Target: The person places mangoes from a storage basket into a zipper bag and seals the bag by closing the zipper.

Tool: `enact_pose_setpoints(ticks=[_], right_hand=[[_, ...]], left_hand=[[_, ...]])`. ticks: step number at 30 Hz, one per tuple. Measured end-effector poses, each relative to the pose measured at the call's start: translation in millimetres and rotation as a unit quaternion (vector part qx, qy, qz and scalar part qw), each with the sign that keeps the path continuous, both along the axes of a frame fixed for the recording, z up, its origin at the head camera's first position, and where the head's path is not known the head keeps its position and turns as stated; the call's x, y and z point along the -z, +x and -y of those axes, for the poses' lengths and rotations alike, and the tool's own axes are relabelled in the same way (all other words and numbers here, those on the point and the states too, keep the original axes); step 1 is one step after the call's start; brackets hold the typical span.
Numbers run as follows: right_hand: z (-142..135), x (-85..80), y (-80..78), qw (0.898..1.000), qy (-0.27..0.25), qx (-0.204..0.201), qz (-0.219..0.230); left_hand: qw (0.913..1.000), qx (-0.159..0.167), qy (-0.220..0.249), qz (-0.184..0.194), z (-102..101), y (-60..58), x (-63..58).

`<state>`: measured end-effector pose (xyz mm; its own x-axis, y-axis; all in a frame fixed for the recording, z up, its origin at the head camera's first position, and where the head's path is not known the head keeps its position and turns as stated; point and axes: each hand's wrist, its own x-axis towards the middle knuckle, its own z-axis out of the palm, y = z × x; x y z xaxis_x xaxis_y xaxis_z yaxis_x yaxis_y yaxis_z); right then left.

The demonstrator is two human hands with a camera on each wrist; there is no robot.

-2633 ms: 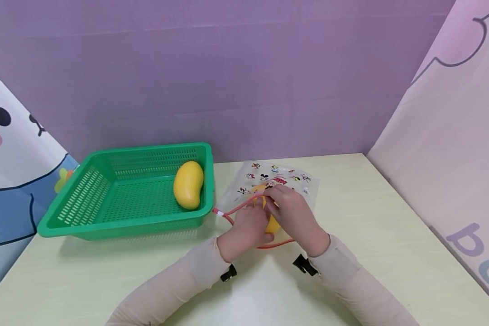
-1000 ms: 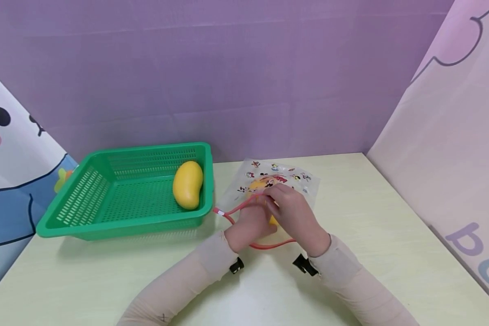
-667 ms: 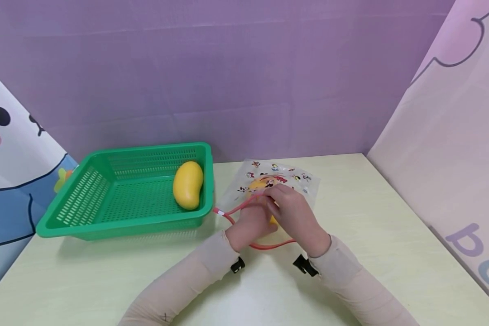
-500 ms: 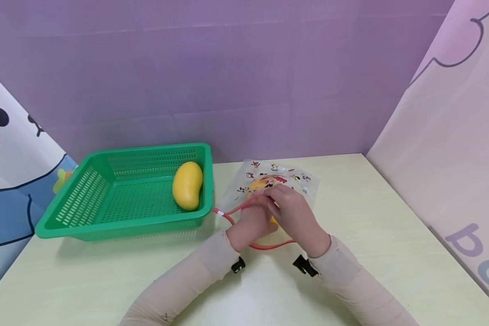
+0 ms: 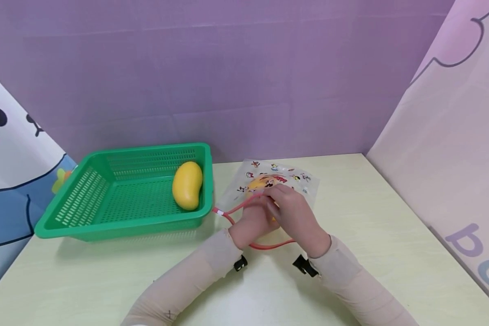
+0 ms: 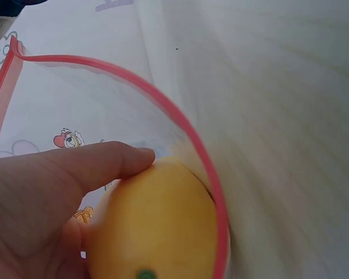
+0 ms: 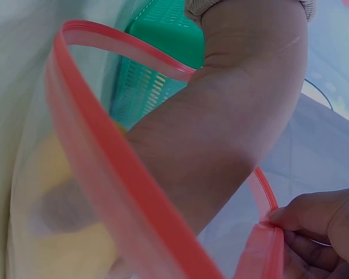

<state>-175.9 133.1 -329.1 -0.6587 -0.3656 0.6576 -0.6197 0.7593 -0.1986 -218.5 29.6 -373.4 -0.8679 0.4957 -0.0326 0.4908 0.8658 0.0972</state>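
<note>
A clear zip bag (image 5: 236, 190) with cartoon prints and a red zip rim lies on the table, its mouth held wide. My left hand (image 5: 256, 221) reaches through the mouth and grips a yellow mango (image 6: 157, 226) inside. In the left wrist view the thumb lies along the mango's side, and a green stem spot shows at its near end. With thumb and finger, my right hand (image 5: 293, 215) pinches the bag's red rim (image 7: 128, 174). The left fingers show only blurred through the plastic in the right wrist view.
Left of the bag stands a green perforated basket (image 5: 138, 225), its right corner close to the bag's zip end. Another mango (image 5: 187, 185) lies in it against the right wall. A purple backdrop (image 5: 244, 81) rises behind the table, with printed panels at both sides.
My left hand has pushed forward and slightly right, deeper into the bag, and the mango has moved farther in with it. The right hand has kept its pinch on the rim.
</note>
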Motion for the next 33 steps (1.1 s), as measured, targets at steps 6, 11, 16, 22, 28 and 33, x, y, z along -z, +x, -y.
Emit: enact_pose_setpoints(ticks=[6, 11, 16, 22, 28, 33], right_hand=[[0.4, -0.5, 0.1, 1.0, 0.002, 0.002, -0.004], [0.7, -0.9, 0.5, 1.0, 0.003, 0.002, 0.004], [0.5, -0.9, 0.4, 1.0, 0.003, 0.004, 0.006], [0.4, -0.4, 0.2, 1.0, 0.002, 0.003, 0.001], [1.2, 0.1, -0.5, 1.0, -0.004, 0.001, -0.001], [1.7, 0.8, -0.8, 1.0, -0.006, 0.0, 0.001]], left_hand=[[1.0, -0.004, 0.001, -0.002, -0.9, -0.4, 0.0], [1.0, 0.0, 0.002, -0.003, -0.5, -1.0, 0.3], [0.9999, -0.008, -0.01, -0.004, -1.1, -1.6, 0.4], [0.9998, -0.009, -0.014, -0.007, 0.4, 0.8, -1.1], [0.9999, -0.007, -0.007, -0.007, 3.4, 4.5, -2.3], [0.9991, -0.02, -0.036, -0.008, 3.6, 7.8, -1.7]])
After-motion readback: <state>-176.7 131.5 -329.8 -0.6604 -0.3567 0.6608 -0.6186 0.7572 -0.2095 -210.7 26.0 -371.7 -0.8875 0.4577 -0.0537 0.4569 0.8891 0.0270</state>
